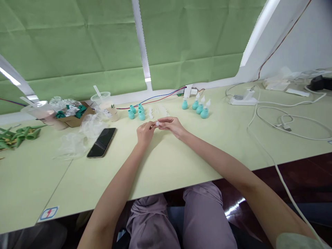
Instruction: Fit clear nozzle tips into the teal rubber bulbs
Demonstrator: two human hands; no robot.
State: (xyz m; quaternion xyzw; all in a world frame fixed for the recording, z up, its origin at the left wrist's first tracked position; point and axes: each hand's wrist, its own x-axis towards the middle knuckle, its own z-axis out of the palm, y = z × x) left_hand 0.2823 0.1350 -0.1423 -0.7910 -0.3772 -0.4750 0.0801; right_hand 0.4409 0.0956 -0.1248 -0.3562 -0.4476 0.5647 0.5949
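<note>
Over the middle of the table, my left hand [145, 133] and my right hand [174, 127] meet, fingertips closed on a small white piece [157, 123]. Its exact kind is too small to tell. Just behind them lie several small white pieces [150, 113] and a translucent white heap [163, 111]. To the left stands a group of small teal bulb-shaped pieces [141, 115] with open tops. On the right, several teal bulbs [204, 112] carry pointed white tips [208, 103], while another teal bulb [184, 104] beside them shows no tip.
A phone [102, 142], crumpled plastic bags [93, 126], a drink cup [107, 107] and a cardboard box [77, 119] occupy the left. Green pieces [22, 135] lie farther left. A power strip [243, 99] and white cables [282, 116] spread over the right.
</note>
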